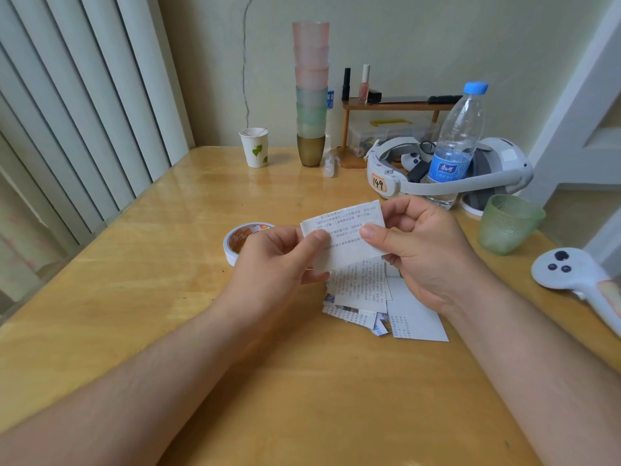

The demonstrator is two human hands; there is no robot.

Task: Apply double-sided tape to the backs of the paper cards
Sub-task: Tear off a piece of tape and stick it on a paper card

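Note:
A white paper card (342,230) with printed text is held above the wooden table (168,297) by both hands. My left hand (275,260) pinches its lower left corner with thumb on top. My right hand (423,250) grips its right edge, thumb pressed on the face. A roll of double-sided tape (237,240) with an orange-printed core lies on the table just left of my left hand, partly hidden by it. A loose pile of paper cards (379,304) lies on the table under and below my hands.
At the back stand a paper cup (254,148), a tall stack of coloured cups (311,95), a small wooden shelf (393,105), a headset (470,169) and a water bottle (457,139). A green glass cup (507,223) and a white controller (571,274) lie at right.

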